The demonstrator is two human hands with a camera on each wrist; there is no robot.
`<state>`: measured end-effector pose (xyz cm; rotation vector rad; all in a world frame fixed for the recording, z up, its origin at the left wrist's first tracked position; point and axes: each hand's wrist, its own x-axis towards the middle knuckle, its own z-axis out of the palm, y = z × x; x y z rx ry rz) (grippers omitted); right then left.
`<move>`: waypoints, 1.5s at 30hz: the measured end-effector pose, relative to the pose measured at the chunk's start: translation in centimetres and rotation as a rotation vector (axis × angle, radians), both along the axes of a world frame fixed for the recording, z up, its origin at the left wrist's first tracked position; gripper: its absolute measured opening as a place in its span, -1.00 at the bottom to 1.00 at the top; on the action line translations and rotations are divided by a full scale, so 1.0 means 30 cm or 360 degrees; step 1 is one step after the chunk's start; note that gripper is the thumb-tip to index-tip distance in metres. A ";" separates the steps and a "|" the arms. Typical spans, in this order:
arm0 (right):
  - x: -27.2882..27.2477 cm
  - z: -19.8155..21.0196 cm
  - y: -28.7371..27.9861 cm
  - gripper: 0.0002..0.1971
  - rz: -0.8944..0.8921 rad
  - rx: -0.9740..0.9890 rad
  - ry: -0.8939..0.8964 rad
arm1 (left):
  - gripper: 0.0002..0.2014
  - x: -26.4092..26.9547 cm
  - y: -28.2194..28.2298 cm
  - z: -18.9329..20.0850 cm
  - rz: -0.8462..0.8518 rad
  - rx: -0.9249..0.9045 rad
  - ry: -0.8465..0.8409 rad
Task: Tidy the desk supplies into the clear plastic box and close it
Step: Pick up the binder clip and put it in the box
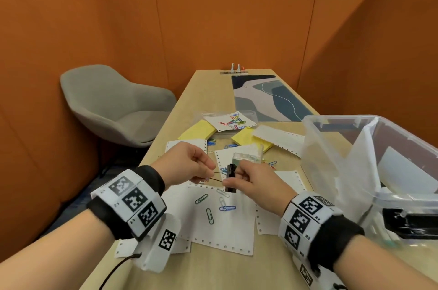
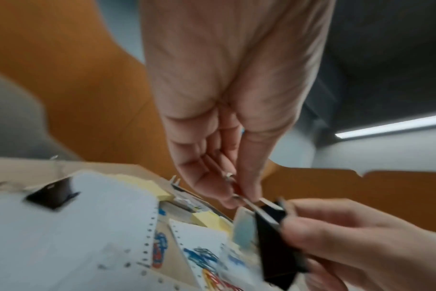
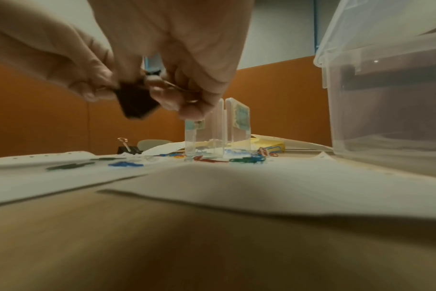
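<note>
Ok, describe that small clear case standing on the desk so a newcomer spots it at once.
Start at the large clear plastic box on the desk's right side and look left, just beyond the right hand. There the small clear case stands upright and open among loose paper clips and perforated sheets; unlike its flat neighbours, it is transparent and carries a greenish label.

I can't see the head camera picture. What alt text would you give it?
Two hands work a black binder clip above a desk: the right hand grips its body, the left hand pinches its wire handle. Colored paper clips, white sheets and yellow sticky notes litter the desk, with an open clear plastic box at right.
</note>
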<state>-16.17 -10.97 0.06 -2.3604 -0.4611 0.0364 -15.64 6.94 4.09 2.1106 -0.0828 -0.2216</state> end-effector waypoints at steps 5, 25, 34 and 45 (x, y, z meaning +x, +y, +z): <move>0.012 -0.002 0.008 -0.88 -0.0089 -0.0119 -0.0106 | -0.95 -0.046 -0.070 0.016 -0.0128 -0.0249 -0.0006; -0.006 -0.003 0.009 -0.79 0.0009 0.0505 -0.0290 | -0.65 0.000 -0.078 -0.070 -0.0461 -0.0141 -0.0145; 0.007 0.002 0.000 -0.73 -0.0211 0.0602 -0.0509 | -0.52 -0.005 -0.070 -0.062 -0.0296 0.0364 -0.0176; -0.042 0.008 0.045 -0.31 0.0086 0.0596 -0.0312 | -0.31 -0.007 -0.110 -0.047 -0.0080 -0.0346 0.0331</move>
